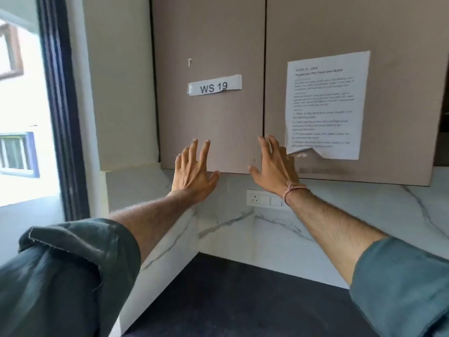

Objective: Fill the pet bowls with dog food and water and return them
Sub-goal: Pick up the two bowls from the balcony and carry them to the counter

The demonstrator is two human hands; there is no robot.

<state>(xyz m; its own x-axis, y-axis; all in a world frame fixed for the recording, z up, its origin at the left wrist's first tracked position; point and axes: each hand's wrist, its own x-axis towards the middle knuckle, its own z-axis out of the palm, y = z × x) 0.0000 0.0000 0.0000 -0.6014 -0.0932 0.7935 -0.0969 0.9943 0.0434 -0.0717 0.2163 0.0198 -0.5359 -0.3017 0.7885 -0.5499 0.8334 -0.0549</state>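
Both arms reach up to a closed beige wall cabinet door [211,122] that carries a strip of paper reading "WS 19" [215,85]. My left hand [194,170] lies with spread fingers against the door's lower edge, thumb near the bottom rim. My right hand [274,166] is spread at the door's lower right corner, by the seam with the neighbouring door [340,32]. Neither hand holds anything. No pet bowls, dog food or water are in view.
A printed task sheet [326,105] is taped to the right door, its bottom edge torn. Below are a marble backsplash [243,227] with a white socket plate [263,198] and a dark countertop [230,300]. A dark-framed window [21,105] is at the left.
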